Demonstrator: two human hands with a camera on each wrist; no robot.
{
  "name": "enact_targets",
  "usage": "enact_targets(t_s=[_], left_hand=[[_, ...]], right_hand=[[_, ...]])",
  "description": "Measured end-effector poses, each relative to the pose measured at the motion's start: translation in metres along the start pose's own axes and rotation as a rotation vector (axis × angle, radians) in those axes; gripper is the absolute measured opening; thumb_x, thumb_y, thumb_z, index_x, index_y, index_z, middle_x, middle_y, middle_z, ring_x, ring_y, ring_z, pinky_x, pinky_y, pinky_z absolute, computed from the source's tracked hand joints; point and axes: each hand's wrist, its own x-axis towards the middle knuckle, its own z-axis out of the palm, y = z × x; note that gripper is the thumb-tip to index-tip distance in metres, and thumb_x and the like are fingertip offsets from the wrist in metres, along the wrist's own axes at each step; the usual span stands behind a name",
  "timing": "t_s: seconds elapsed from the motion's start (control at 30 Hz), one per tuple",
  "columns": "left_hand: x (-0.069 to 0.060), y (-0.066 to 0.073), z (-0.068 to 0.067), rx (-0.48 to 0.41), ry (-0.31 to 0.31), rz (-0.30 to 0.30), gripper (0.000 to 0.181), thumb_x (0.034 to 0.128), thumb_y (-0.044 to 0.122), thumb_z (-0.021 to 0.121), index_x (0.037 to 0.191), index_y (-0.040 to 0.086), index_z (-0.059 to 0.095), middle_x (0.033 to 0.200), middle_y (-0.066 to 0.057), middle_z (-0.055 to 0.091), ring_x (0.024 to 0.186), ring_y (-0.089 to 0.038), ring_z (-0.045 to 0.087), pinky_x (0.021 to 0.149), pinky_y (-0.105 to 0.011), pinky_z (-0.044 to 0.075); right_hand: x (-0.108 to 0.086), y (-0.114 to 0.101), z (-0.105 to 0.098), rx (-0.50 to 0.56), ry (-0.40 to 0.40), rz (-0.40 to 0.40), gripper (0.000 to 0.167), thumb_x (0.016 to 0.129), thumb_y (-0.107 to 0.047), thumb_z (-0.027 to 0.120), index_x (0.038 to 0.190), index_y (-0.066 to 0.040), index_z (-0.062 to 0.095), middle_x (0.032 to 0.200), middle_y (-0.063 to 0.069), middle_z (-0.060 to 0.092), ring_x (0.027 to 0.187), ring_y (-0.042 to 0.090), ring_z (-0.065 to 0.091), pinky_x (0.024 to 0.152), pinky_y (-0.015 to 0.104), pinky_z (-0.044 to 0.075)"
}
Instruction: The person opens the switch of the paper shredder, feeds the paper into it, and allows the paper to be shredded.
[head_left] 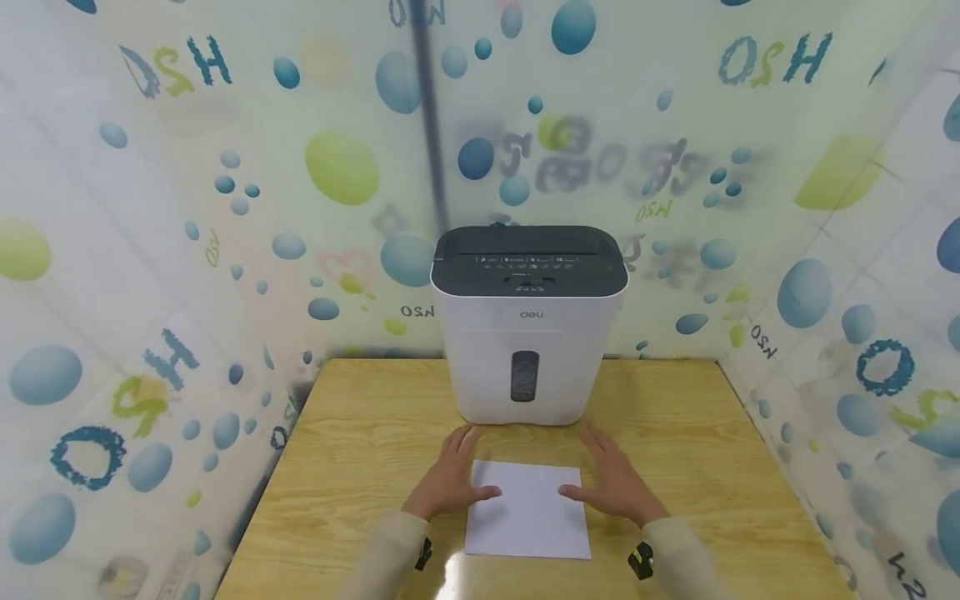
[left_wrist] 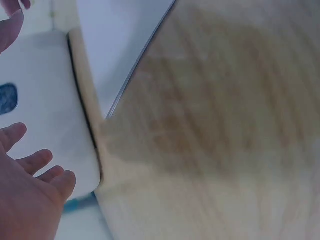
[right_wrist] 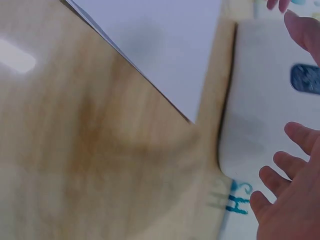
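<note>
A small stack of white paper [head_left: 528, 512] lies on the wooden table, its layered edge showing in both wrist views. My left hand [head_left: 450, 479] hovers by the paper's left side, fingers spread, thumb reaching over the sheet. On the other side my right hand [head_left: 617, 482] mirrors it, thumb pointing inward above the paper. Neither hand holds anything. Just beyond the fingertips stands a white paper shredder [head_left: 487, 358] with a dark grey top and a small dark window. In the left wrist view, the left hand [left_wrist: 30, 195] has its fingers apart; likewise the right hand [right_wrist: 295, 195] in its view.
The light wooden table [head_left: 360, 442] extends to both sides of the shredder. Around it hang pale curtains [head_left: 247, 208] printed with blue and green dots and lettering, close behind the shredder and along the table's sides.
</note>
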Motion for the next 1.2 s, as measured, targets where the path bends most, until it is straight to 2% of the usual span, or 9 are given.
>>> enact_targets(t_s=[0.17, 0.33, 0.6, 0.77, 0.87, 1.2], left_hand=[[-0.008, 0.002, 0.022, 0.022, -0.052, 0.019, 0.108, 0.0774, 0.059, 0.084, 0.161, 0.015, 0.03, 0.167, -0.018, 0.025, 0.155, -0.04, 0.022, 0.109, -0.06, 0.046], [-0.016, 0.007, 0.037, 0.09, -0.087, 0.06, 0.103, 0.0769, 0.056, 0.085, 0.157, 0.012, 0.038, 0.165, -0.02, 0.03, 0.153, -0.043, 0.026, 0.112, -0.058, 0.044], [-0.022, 0.01, 0.052, 0.177, -0.096, 0.029, 0.096, 0.0782, 0.055, 0.084, 0.154, 0.01, 0.045, 0.166, -0.019, 0.031, 0.154, -0.042, 0.028, 0.116, -0.054, 0.042], [-0.024, 0.012, 0.055, 0.206, -0.093, 0.013, 0.091, 0.0796, 0.055, 0.083, 0.152, 0.011, 0.05, 0.166, -0.017, 0.031, 0.154, -0.041, 0.028, 0.115, -0.052, 0.043], [-0.026, 0.013, 0.055, 0.219, -0.085, 0.013, 0.089, 0.0801, 0.055, 0.082, 0.151, 0.011, 0.051, 0.166, -0.018, 0.031, 0.154, -0.041, 0.028, 0.115, -0.052, 0.044], [-0.023, 0.013, 0.054, 0.213, -0.076, 0.028, 0.086, 0.0825, 0.055, 0.08, 0.15, 0.01, 0.052, 0.166, -0.019, 0.03, 0.154, -0.043, 0.028, 0.112, -0.053, 0.046]], right_hand=[[-0.007, -0.003, 0.021, -0.014, -0.062, -0.018, 0.103, 0.076, -0.062, 0.083, 0.154, -0.008, 0.044, 0.166, 0.02, 0.031, 0.15, 0.046, 0.034, 0.116, 0.068, 0.032], [-0.017, -0.003, 0.04, -0.021, -0.121, -0.014, 0.102, 0.074, -0.061, 0.085, 0.152, -0.007, 0.047, 0.166, 0.019, 0.032, 0.15, 0.044, 0.034, 0.118, 0.066, 0.032], [-0.025, -0.001, 0.058, -0.057, -0.132, -0.001, 0.096, 0.077, -0.062, 0.082, 0.15, -0.009, 0.05, 0.165, 0.019, 0.033, 0.15, 0.044, 0.035, 0.118, 0.065, 0.033], [-0.027, -0.004, 0.062, -0.073, -0.102, 0.023, 0.09, 0.079, -0.056, 0.083, 0.149, -0.008, 0.052, 0.165, 0.016, 0.034, 0.151, 0.041, 0.035, 0.119, 0.062, 0.033], [-0.028, -0.004, 0.064, -0.074, -0.082, 0.009, 0.089, 0.08, -0.053, 0.083, 0.149, -0.007, 0.051, 0.165, 0.017, 0.035, 0.151, 0.041, 0.035, 0.12, 0.061, 0.033], [-0.029, -0.007, 0.061, -0.099, -0.084, 0.005, 0.086, 0.085, -0.05, 0.08, 0.149, -0.002, 0.05, 0.164, 0.019, 0.036, 0.151, 0.04, 0.036, 0.121, 0.059, 0.032]])
